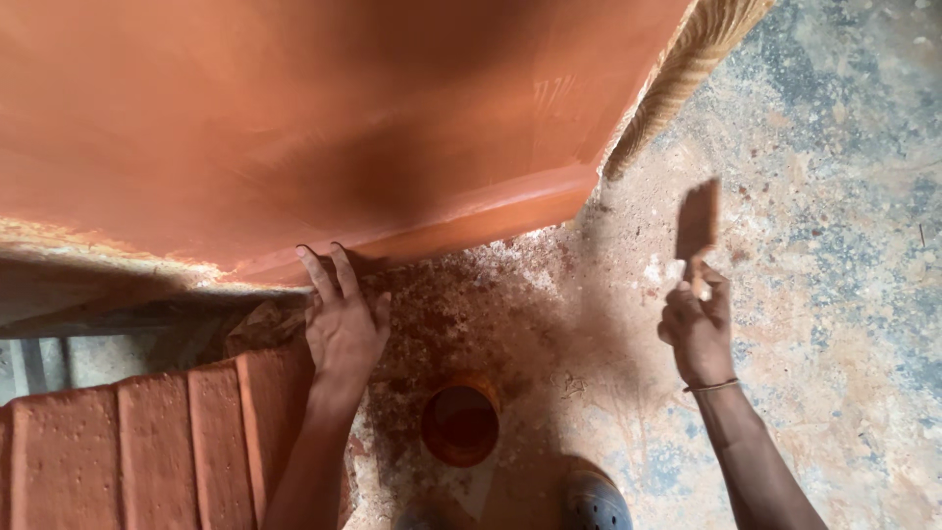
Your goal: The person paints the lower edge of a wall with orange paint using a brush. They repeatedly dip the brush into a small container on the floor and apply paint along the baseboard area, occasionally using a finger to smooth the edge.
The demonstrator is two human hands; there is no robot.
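- my left hand (341, 319) lies flat and open, fingers spread, tips touching the lower edge of the big orange slab (294, 128); it grips nothing.
- my right hand (697, 329) is closed round the handle of a brush (699, 224), held up off the floor, well apart from the slab; the bristles look blurred.
- the brush i judge light and stiff in the handle, soft at the head; the low grip on the handle seems right.
- the slab looks wet-coated and slick, likely heavy and easily smeared, so i'd touch only the rim.
- a small pot (460, 424) of red liquid stands between my arms, near my shoe (594, 501); it could tip easily.
- ribbed red tiles (128, 451) lie under my left forearm.
- a rope-patterned edge (687, 69) runs along the slab's right side.
- the stained floor (834, 245) to the right is open room for the brush arm; the left side is crowded.
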